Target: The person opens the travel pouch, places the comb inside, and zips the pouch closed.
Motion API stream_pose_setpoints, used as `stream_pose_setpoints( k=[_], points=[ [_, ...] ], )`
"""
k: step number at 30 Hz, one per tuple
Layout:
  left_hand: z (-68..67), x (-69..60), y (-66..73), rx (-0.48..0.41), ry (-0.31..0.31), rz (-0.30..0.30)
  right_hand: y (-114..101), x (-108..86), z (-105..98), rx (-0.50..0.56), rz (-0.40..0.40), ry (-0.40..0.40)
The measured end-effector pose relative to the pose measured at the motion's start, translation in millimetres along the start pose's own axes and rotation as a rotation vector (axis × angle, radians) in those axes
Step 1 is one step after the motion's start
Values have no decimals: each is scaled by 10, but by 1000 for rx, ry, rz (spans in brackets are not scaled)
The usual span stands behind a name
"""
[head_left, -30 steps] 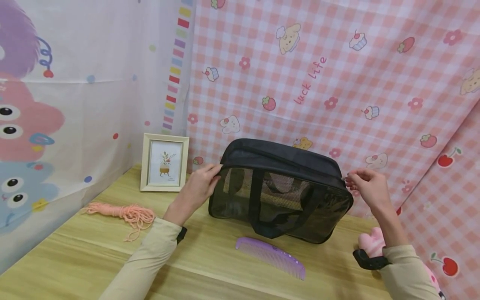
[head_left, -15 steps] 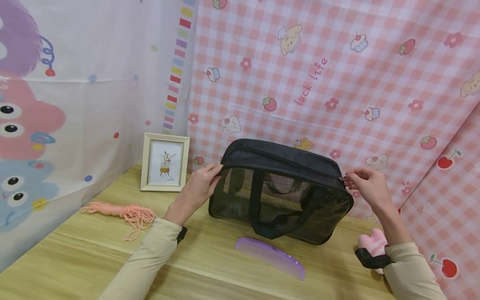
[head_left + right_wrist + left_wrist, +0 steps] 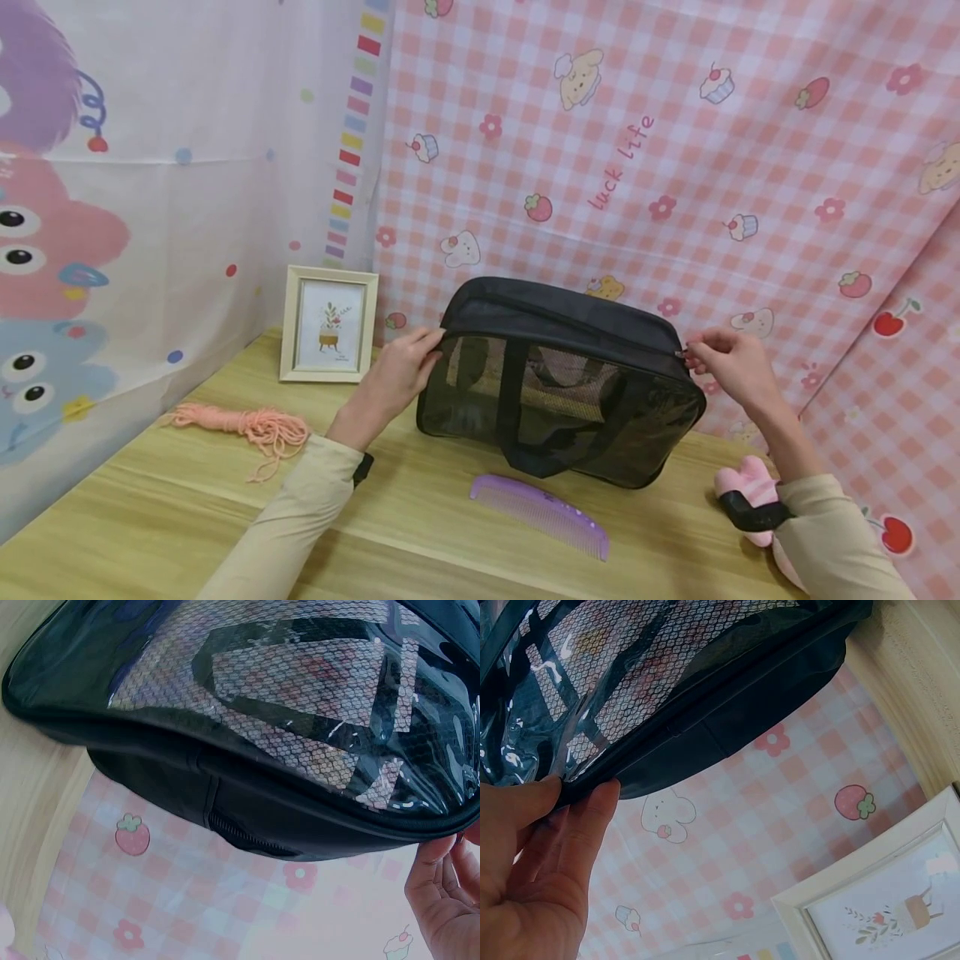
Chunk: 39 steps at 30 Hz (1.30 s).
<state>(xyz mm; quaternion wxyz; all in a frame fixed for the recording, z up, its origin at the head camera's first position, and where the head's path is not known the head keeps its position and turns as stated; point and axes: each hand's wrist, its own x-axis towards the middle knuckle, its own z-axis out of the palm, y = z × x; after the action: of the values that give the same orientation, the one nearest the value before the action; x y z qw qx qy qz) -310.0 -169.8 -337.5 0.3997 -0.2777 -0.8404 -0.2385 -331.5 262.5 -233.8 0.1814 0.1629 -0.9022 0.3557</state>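
Observation:
A black bag point(image 3: 570, 392) with clear and mesh panels stands upright on the wooden table, its strap handle hanging down the front. My left hand point(image 3: 393, 375) pinches the bag's upper left corner; in the left wrist view, thumb and fingers of the left hand point(image 3: 551, 862) grip the black edge of the bag point(image 3: 697, 735). At the upper right end, my right hand point(image 3: 731, 367) pinches a small piece, seemingly the zipper pull. In the right wrist view the right hand point(image 3: 450, 892) is at the corner of the bag point(image 3: 247, 780), its fingertips partly hidden, and part of a zipper shows along the top.
A purple comb point(image 3: 540, 514) lies in front of the bag. Peach cord point(image 3: 243, 423) lies on the left, near a standing picture frame point(image 3: 329, 325). A pink object point(image 3: 750, 482) is beside my right wrist. Patterned cloths point(image 3: 660, 150) hang behind the table.
My right hand has moved slightly left along the bag's top right end, and its forearm has shifted a little. The left hand and the bag have stayed in place.

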Motion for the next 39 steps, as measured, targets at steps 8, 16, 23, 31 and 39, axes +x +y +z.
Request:
stream_pose_setpoints(
  k=[8, 16, 23, 31, 39],
  points=[
    [0, 3, 2, 3, 11, 6, -49, 38, -23, -54, -39, -22],
    [8, -4, 5, -1, 10, 15, -145, 49, -7, -122, -62, -31],
    [2, 1, 5, -4, 1, 13, -226, 82, -13, -174, -163, -56],
    [-19, -7, 1, 3, -1, 4, -366, 118, 19, -212, -161, -80],
    [-8, -8, 9, 14, -2, 7, -436, 139, 40, -214, -180, -95]
  ],
)
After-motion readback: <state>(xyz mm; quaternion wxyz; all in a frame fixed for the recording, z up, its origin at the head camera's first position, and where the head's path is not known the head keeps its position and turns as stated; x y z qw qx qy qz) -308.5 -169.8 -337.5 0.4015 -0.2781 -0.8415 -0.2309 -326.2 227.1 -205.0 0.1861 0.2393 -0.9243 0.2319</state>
